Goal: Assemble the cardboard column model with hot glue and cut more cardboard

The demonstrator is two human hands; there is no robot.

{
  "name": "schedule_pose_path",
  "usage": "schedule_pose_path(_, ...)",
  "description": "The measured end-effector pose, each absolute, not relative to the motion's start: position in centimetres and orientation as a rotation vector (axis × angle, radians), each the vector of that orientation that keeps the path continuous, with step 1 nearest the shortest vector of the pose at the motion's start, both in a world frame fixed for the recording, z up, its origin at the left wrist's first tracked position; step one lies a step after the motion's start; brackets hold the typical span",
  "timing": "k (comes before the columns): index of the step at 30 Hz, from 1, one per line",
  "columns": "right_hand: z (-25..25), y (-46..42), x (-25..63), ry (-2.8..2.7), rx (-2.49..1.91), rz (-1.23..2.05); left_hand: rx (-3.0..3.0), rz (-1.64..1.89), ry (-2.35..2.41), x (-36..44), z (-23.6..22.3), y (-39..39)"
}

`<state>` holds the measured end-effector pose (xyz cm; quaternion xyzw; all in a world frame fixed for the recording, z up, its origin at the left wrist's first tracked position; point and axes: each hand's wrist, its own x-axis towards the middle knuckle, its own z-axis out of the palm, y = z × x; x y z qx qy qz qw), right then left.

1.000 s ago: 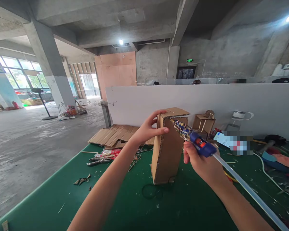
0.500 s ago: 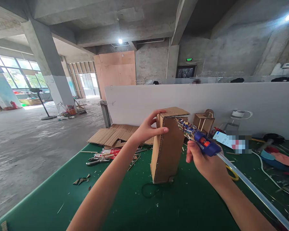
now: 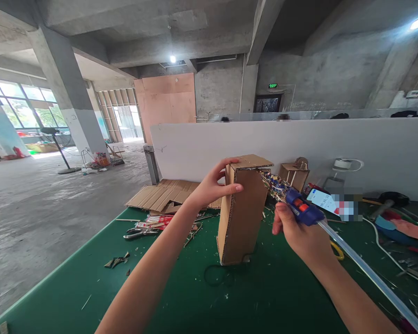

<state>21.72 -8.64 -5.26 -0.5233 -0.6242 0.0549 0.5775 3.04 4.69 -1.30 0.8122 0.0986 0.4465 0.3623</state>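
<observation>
A tall cardboard box (image 3: 243, 218) stands upright on the green table (image 3: 181, 301). My left hand (image 3: 220, 185) grips its upper left edge, thumb on the front and fingers over the top. In my right hand (image 3: 296, 227) is a blue hot glue gun (image 3: 304, 208), with a long clear glue stick (image 3: 365, 273) running out of its back. The gun's nozzle end is crusted with debris, and its tip is at the right part of the seam under the box's top panel. Whether the tip touches the cardboard I cannot tell.
Flat cardboard sheets (image 3: 160, 195) lie at the back left, with pliers (image 3: 139, 233) and thin sticks in front. Cardboard scraps (image 3: 116, 261) are scattered at left. A smaller cardboard piece (image 3: 294, 175) and a phone (image 3: 325, 202) are behind my right hand. A white partition (image 3: 202, 144) stands behind.
My right hand has moved the glue gun to the right along the seam under the top panel, from near the left corner toward the right end. My left hand keeps its hold.
</observation>
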Motion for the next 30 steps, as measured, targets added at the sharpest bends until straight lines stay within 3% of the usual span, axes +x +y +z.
schedule_pose_path(30,-6.2,-8.7,24.0,-1.392,-1.414,0.069,2.081,1.137,0.27,2.9,-1.4,4.4)
